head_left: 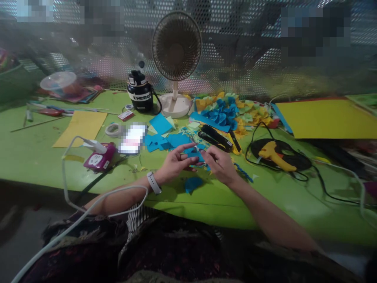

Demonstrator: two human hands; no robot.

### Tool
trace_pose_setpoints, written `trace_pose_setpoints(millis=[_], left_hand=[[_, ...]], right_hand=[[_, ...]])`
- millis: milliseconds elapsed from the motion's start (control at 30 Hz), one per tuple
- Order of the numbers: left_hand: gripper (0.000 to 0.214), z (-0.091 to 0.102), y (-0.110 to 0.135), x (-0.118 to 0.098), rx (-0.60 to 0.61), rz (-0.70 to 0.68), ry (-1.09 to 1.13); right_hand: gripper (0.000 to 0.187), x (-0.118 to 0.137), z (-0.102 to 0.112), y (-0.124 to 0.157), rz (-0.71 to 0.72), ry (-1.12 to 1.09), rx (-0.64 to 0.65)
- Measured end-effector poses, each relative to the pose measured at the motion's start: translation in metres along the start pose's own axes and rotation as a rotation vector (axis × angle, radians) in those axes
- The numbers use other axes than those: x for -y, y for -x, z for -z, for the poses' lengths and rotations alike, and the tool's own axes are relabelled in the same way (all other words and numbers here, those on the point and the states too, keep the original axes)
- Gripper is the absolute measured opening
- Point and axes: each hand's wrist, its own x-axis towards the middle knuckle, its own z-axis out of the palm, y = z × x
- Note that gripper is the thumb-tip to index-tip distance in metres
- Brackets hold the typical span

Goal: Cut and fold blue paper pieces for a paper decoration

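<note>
My left hand (178, 162), a white watch on its wrist, reaches in from the left over the table's front part. Its fingers are bent around a piece of blue paper (198, 156), with the index finger stretched out. Facing it, my right hand (219, 164) is closed in a pinch. A small pale tip (197, 147) shows at its fingertips; what it belongs to is too small to make out. Below the hands lies a loose blue paper scrap (193, 184). Cut blue paper pieces (176, 140) are spread just behind my left hand.
Behind stand a desk fan (176, 47), a black bottle (140, 92) and heaped blue and yellow paper petals (220, 113). A black stapler (216, 137) lies near my right hand; a yellow glue gun (275, 156) rests farther right. A white cable (97, 204) crosses my left forearm.
</note>
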Motion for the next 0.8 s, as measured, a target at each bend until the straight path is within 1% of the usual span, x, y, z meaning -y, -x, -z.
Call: trace_pose_setpoints(millis=[167,267,333,400,500,633,700,800], left_hand=[[0.074,0.002,-0.001,0.0,0.051,0.06,0.013],[0.067,0.004,-0.002,-0.005,0.074,0.107,0.003],[0.063,0.005,-0.002,-0.008,0.076,0.115,-0.017],[0.062,0.006,-0.002,-0.012,0.074,0.095,-0.04],[0.062,0.008,-0.003,-0.014,0.057,0.04,-0.072],[0.062,0.008,-0.004,-0.014,0.048,-0.028,-0.106],[0.062,0.008,-0.004,-0.014,0.052,-0.035,-0.118],[0.061,0.007,-0.004,-0.014,0.049,-0.025,-0.127]], right_hand=[[0.039,-0.004,0.001,-0.003,0.031,0.008,0.114],[0.04,-0.002,0.005,-0.004,0.008,-0.07,0.177],[0.042,0.001,0.009,-0.004,-0.018,-0.14,0.185],[0.044,0.003,0.011,-0.004,-0.061,-0.207,0.174],[0.042,0.003,0.013,-0.004,-0.179,-0.34,0.176],[0.032,-0.001,0.01,-0.005,-0.331,-0.473,0.289],[0.029,-0.003,0.007,-0.006,-0.354,-0.489,0.335],[0.027,-0.005,0.005,-0.006,-0.363,-0.499,0.355]])
